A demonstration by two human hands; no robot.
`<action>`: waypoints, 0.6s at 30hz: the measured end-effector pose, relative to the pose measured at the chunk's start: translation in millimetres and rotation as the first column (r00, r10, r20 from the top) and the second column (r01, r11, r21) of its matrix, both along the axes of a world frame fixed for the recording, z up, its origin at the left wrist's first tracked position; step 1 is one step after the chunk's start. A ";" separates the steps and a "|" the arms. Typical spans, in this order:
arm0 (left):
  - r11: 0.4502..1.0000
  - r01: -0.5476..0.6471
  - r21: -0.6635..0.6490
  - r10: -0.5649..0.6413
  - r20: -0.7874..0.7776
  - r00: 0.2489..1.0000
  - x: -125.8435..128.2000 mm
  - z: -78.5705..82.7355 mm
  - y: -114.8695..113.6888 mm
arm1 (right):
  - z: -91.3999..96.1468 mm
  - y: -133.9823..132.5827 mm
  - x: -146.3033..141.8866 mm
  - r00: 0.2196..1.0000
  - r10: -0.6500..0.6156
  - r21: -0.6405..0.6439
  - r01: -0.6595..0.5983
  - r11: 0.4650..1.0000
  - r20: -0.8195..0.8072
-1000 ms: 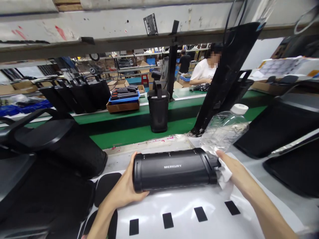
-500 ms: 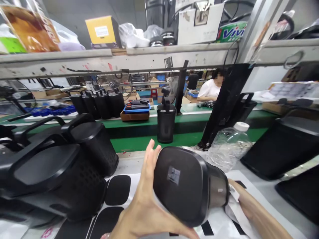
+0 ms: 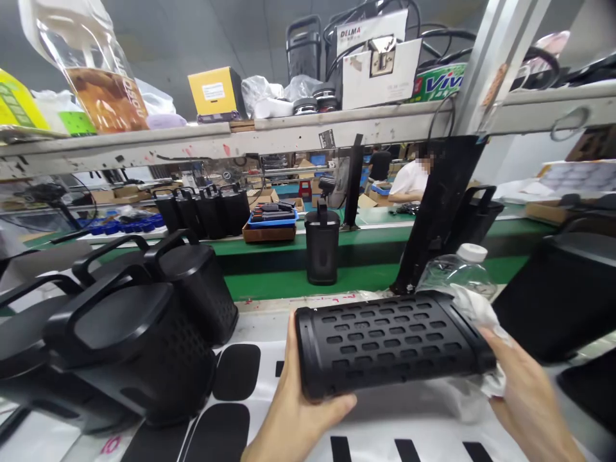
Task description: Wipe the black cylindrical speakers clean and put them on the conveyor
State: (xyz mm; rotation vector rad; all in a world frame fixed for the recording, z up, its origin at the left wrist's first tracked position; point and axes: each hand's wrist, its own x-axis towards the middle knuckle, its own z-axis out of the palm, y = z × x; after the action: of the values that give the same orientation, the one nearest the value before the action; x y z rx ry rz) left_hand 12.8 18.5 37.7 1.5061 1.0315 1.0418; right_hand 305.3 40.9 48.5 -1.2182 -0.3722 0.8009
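Observation:
A black housing with rows of slots (image 3: 385,343) lies on its side in the air over the bench, held at both ends. My left hand (image 3: 298,398) grips its left end, thumb along the lower edge and fingers behind. My right hand (image 3: 524,385) presses a white cloth (image 3: 476,308) against the right end; part of the cloth hangs below. Its fingers are partly hidden behind the cloth and the housing. Beneath lies a white sheet with black patches (image 3: 238,372).
Several black handled housings (image 3: 129,333) stand at left. A clear bottle with white cap (image 3: 457,273) stands behind my right hand, near a black post (image 3: 433,212). Across the green conveyor (image 3: 274,276), a person in white (image 3: 409,183) sits. A loaded shelf (image 3: 269,128) runs overhead.
The housing has turned from showing its flat end face to showing its slotted long side. My right hand and the cloth have come round to its right end. The view has tilted upward.

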 end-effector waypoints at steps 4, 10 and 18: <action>0.999 -0.034 0.040 0.036 -0.051 0.998 -3.1 0.6 -1.2 | 4.9 0.4 -8.3 1.000 -0.005 0.025 0.006 1.000 -0.016; 0.985 -0.040 0.167 0.065 -0.148 0.987 -1.7 -12.1 4.3 | 10.2 1.0 -3.2 0.994 -0.103 -0.050 0.105 0.993 0.029; 0.989 0.022 0.146 0.012 -0.231 0.973 -2.9 -35.2 17.0 | -6.7 12.3 27.4 0.986 -0.068 -0.116 0.085 0.990 0.151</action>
State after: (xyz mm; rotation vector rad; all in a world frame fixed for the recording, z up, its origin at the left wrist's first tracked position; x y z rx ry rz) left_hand 10.0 35.5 2.5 1.7825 1.1302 0.9727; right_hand 332.8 53.2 41.8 -1.4024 -0.3982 0.6773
